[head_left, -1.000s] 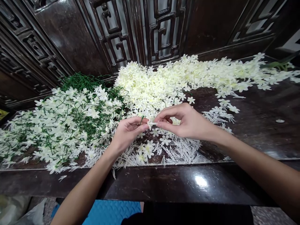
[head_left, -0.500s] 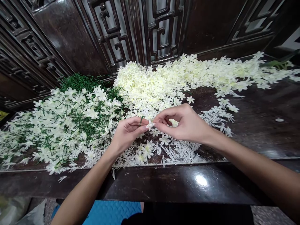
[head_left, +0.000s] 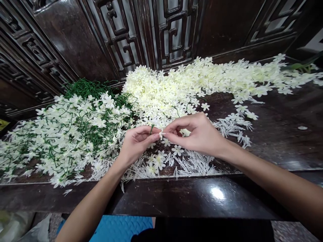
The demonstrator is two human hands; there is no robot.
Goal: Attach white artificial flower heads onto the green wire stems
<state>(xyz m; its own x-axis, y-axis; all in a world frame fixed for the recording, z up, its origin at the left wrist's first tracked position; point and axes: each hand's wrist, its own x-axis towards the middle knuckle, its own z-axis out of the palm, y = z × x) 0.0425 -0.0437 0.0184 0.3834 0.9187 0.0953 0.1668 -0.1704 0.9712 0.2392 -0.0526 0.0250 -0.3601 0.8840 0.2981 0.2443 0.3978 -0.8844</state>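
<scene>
My left hand (head_left: pixel 137 141) pinches a small artificial flower (head_left: pixel 160 133) between thumb and fingertips. A short green stem (head_left: pixel 151 128) sticks up from those fingers. Right against the flower, the thumb and forefinger of my right hand (head_left: pixel 198 134) are pinched on its white stamens, mostly hidden by the fingertips. Beneath both hands lie loose white flower heads (head_left: pixel 178 150) and a scatter of thin white stamen sticks (head_left: pixel 196 163). Left of my hands spreads a heap of white flowers on green stems (head_left: pixel 75 134).
A large pile of cream petal flowers (head_left: pixel 161 90) runs along the back to the right. Bare green stems (head_left: pixel 85 88) are bunched behind the left heap. Carved dark wood lattice (head_left: pixel 174 33) rises behind the dark wooden bench (head_left: pixel 285 134). A blue mat (head_left: pixel 123 228) lies below.
My right fingertips have moved slightly left, closing up to the flower, which has turned and is now more covered. My left hand has stayed almost still.
</scene>
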